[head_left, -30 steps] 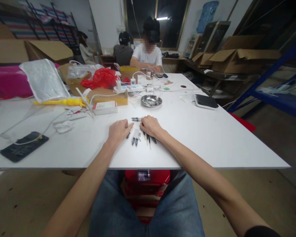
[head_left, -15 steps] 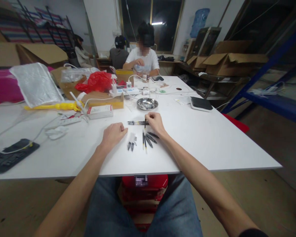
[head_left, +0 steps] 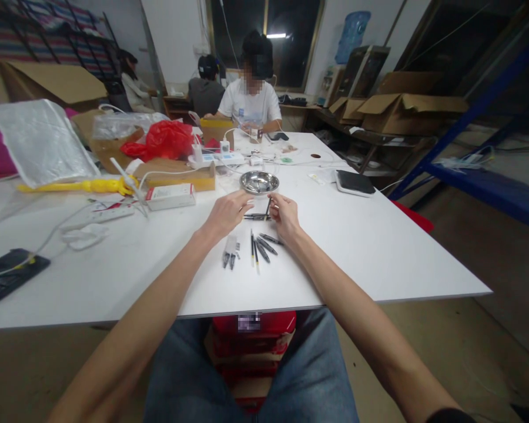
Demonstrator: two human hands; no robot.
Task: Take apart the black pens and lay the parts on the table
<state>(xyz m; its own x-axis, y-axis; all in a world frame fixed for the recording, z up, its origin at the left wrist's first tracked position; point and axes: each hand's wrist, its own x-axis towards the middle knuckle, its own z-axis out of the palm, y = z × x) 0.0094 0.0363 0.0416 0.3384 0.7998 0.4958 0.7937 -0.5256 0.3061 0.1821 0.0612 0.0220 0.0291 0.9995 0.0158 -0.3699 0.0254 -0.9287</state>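
Note:
My right hand (head_left: 285, 216) pinches a thin dark pen refill (head_left: 268, 208), held roughly upright above the table. Close by on the left, my left hand (head_left: 229, 211) has its fingers loosely bent and a little apart; nothing shows in them. Between and just below the hands lie dark pens (head_left: 256, 217), partly covered by the fingers. Nearer me are two more refills (head_left: 253, 245) with yellow parts and several black pen-shell pieces (head_left: 265, 245). Clear pen barrels with black ends (head_left: 229, 254) lie to their left, beside small bits (head_left: 238, 249).
A shiny metal bowl (head_left: 259, 183) with small dark pieces stands just beyond my hands. A white box (head_left: 170, 196), power strip (head_left: 220, 159), red bag (head_left: 165, 141) and cables crowd the left. A black-topped device (head_left: 355, 182) lies right. Another person (head_left: 250, 103) sits opposite.
My left hand has moved forward and right, up to the pens and my right hand. The right hand has shifted slightly right, still holding the refill. The view has shifted a little.

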